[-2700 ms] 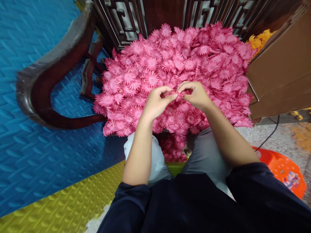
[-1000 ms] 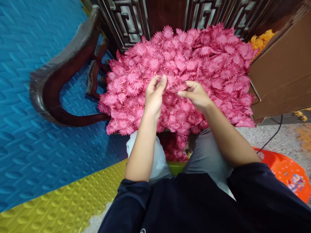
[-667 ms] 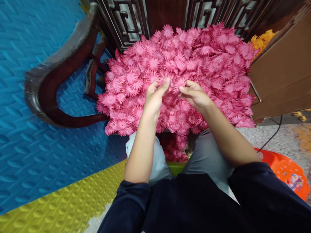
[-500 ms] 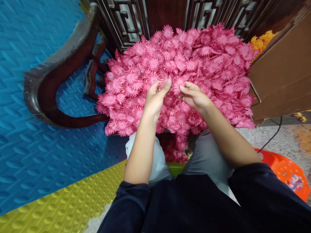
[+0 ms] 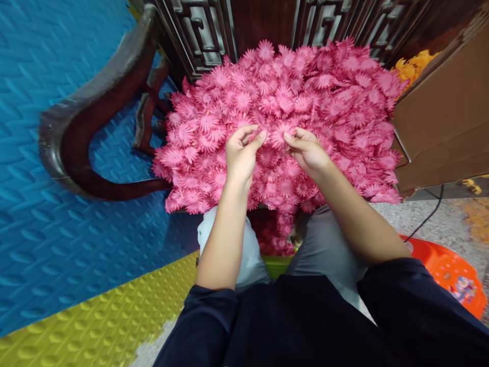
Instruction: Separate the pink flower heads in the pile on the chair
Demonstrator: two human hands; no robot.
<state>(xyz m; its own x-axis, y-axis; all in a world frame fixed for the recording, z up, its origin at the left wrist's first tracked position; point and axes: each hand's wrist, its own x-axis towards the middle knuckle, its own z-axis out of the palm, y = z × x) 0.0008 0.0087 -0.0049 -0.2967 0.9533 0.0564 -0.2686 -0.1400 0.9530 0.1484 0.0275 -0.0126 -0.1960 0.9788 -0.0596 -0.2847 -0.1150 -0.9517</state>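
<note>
A wide heap of pink artificial flowers (image 5: pixel 244 102) with thin pointed petals lies in front of me. My right hand (image 5: pixel 307 150) pinches one pink flower (image 5: pixel 281 134) by its edge, between thumb and fingers, just above the heap. To its left, my left hand (image 5: pixel 242 150) is closed in a pinch, thumb close to forefinger. Pink shows around those fingertips, but I cannot make out what they hold against the same-coloured heap. A small gap separates the two hands.
A dark carved wooden chair arm (image 5: pixel 64 142) curves at the left over blue matting (image 5: pixel 34 229). At the right stands a cardboard box (image 5: pixel 443 112) with orange-yellow flowers (image 5: pixel 414 66) behind it. An orange plastic stool (image 5: pixel 454 272) sits lower right. More pink flowers (image 5: pixel 282 229) lie between my knees.
My left hand has drifted slightly left, its forefinger now showing straighter beside the thumb. The right hand keeps its pinch on the pink flower, nearly in place.
</note>
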